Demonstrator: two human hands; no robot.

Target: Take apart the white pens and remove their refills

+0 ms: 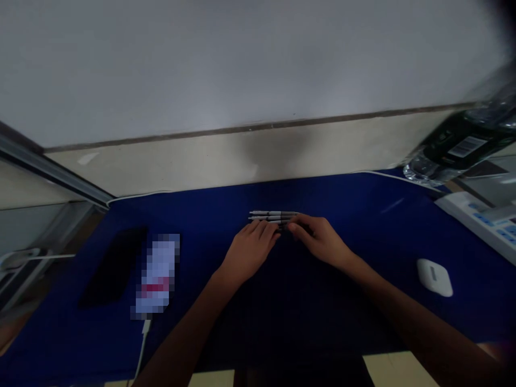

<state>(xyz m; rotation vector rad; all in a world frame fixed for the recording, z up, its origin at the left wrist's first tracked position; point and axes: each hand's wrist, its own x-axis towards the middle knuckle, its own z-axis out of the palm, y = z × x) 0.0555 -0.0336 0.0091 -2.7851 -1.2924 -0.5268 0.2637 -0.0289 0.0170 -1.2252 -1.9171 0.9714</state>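
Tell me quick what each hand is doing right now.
Left hand: fingers curled against the pens, grip cannot be told.
Right hand: fingers over the pens' ends, grip cannot be told.

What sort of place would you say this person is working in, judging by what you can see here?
It is probably an office or home desk: slim pens lie on a blue desk mat, beside a white earbuds case and what looks like a calculator with blue keys.

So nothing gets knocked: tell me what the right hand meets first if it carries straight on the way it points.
The slim pens lying side by side on the blue mat. The right hand's fingertips seem already at their end, though depth is unclear. The left hand lies close beside that line.
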